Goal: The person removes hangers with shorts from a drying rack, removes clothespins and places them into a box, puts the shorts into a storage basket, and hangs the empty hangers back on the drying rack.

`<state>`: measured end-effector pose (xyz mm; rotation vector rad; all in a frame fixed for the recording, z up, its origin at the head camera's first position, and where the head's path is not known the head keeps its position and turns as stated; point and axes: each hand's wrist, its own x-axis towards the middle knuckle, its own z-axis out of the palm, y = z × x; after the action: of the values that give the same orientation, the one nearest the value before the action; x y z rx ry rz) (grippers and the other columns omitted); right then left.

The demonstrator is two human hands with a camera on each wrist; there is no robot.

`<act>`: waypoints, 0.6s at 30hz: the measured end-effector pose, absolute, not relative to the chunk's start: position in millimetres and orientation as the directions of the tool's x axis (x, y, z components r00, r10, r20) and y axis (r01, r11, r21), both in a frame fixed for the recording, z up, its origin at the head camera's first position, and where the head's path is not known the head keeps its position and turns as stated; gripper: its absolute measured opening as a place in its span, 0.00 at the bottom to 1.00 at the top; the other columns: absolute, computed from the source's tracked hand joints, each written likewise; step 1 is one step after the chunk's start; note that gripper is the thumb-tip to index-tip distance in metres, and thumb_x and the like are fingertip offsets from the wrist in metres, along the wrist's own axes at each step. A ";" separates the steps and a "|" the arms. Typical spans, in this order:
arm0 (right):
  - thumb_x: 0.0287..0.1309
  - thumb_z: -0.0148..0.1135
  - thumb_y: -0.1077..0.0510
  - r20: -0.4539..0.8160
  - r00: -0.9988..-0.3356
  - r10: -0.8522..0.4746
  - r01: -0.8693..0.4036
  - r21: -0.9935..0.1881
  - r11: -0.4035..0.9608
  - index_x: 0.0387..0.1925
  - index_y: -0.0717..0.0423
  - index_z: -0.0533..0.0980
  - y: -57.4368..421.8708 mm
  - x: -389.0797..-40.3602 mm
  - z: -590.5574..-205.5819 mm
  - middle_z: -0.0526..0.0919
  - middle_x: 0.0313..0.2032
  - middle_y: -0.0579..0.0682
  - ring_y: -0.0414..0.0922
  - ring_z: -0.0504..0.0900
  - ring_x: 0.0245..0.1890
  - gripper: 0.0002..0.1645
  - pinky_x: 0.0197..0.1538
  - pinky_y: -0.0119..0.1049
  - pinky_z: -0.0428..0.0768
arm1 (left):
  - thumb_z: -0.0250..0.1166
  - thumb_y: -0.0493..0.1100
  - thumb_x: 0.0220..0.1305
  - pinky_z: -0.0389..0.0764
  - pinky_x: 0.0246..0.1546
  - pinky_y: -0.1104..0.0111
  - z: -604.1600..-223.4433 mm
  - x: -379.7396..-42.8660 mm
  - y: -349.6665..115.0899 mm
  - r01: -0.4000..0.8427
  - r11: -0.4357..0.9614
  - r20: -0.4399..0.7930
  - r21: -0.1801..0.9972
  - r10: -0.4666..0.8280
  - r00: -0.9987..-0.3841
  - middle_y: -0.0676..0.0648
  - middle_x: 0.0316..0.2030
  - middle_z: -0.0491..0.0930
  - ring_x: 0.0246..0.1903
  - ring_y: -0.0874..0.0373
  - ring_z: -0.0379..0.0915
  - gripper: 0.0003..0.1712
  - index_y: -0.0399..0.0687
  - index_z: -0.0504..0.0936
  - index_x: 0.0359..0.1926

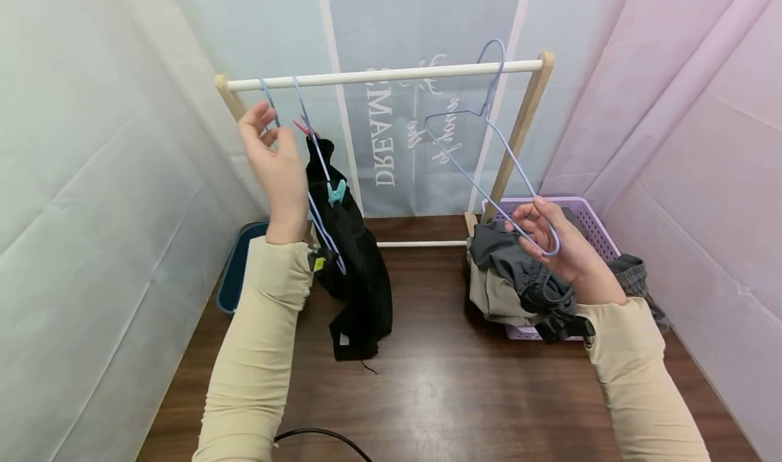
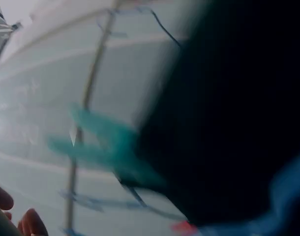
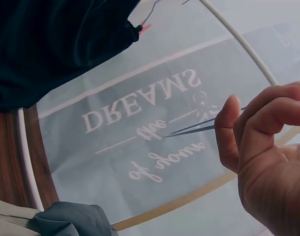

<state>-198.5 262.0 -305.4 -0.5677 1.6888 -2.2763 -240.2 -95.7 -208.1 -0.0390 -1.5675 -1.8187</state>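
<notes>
My right hand (image 1: 559, 241) holds a blue wire clothes hanger (image 1: 516, 160) by a lower corner, with nothing on it; its hook overlaps the rail's right end in the head view. In the right wrist view, the right hand's fingers (image 3: 260, 115) are bent around the wire. My left hand (image 1: 275, 163) is raised near the rail's left end, fingers loosely bent, in front of a hanger hook (image 1: 267, 92). Beside it, black trousers (image 1: 360, 265) hang from another blue hanger (image 1: 314, 140), fastened by a teal clip (image 1: 337, 192) and a red clip (image 1: 302, 128).
The rack has a white rail (image 1: 379, 77) and wooden uprights (image 1: 525, 123). At the right, a purple basket (image 1: 595, 228) holds grey and beige clothes (image 1: 513, 258). A dark blue bin (image 1: 235, 272) stands at the left. A black cable (image 1: 324, 432) lies on the floor in front.
</notes>
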 end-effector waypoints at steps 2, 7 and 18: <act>0.75 0.33 0.47 0.153 -0.887 -0.436 -0.028 -0.959 -0.281 0.38 0.51 0.72 261.0 -199.4 -306.7 0.81 0.34 0.44 0.30 0.69 0.13 0.21 0.13 0.20 0.59 | 0.44 0.30 0.68 0.67 0.47 0.76 -217.6 -250.1 -110.8 0.535 0.042 0.464 0.844 -0.557 -0.689 0.49 0.54 0.66 0.47 0.63 0.63 0.19 0.42 0.66 0.57; 0.75 0.32 0.47 0.149 -0.857 -0.494 -0.029 -0.970 -0.243 0.40 0.51 0.71 260.5 -201.4 -312.0 0.81 0.36 0.43 0.31 0.70 0.15 0.21 0.15 0.25 0.54 | 0.45 0.33 0.69 0.65 0.47 0.78 -244.0 -270.7 -143.2 0.461 0.158 0.446 0.873 -0.641 -0.625 0.47 0.55 0.66 0.50 0.61 0.63 0.17 0.42 0.68 0.57; 0.75 0.30 0.46 0.020 -0.856 -0.516 0.048 -0.992 -0.119 0.48 0.51 0.66 262.7 -204.4 -320.8 0.83 0.43 0.41 0.35 0.77 0.27 0.20 0.34 0.25 0.75 | 0.46 0.41 0.66 0.56 0.71 0.62 -273.1 -300.9 -185.7 0.132 0.318 0.265 0.939 -0.425 -0.866 0.53 0.76 0.41 0.74 0.58 0.40 0.41 0.60 0.38 0.76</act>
<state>-204.4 262.7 -320.8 -0.5164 1.7789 -2.0327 -300.9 -185.7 -273.1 0.2586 -2.1197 -1.5763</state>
